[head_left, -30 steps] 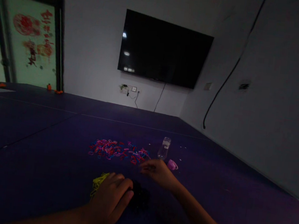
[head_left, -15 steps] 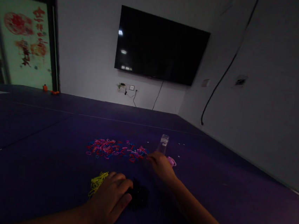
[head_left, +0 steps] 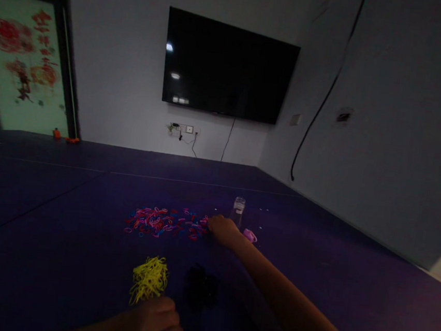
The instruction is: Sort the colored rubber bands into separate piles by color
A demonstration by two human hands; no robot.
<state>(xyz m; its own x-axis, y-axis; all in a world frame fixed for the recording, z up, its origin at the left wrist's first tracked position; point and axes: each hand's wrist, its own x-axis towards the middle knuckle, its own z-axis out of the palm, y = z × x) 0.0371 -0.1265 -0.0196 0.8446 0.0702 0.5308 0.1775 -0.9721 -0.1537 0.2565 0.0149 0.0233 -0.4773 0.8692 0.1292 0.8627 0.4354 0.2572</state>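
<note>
My right hand (head_left: 222, 229) reaches to the right end of a spread of pink, red and blue rubber bands (head_left: 155, 220). Its fingers are curled down and together, and their tips are hidden. Just behind it stands a clear bottle (head_left: 239, 205), open at the top. A small pink looped piece (head_left: 250, 235), perhaps a cap, lies right of my wrist. My left hand (head_left: 160, 322) is closed low in the view, its palm hidden. Just beyond it sits a heap of yellow rubber bands (head_left: 150, 278). To its right is a dark pile of black bands (head_left: 201, 287).
All of this lies on a dark purple table (head_left: 81, 235) with seam lines. Small white bits (head_left: 260, 227) are scattered right of the bottle. Orange objects (head_left: 72, 140) stand at the far left edge. A television (head_left: 230, 65) hangs on the wall behind.
My left hand has drawn back toward me from between the yellow and black piles, uncovering the yellow heap, and its fingers have closed. My right hand has shifted slightly left, against the mixed bands.
</note>
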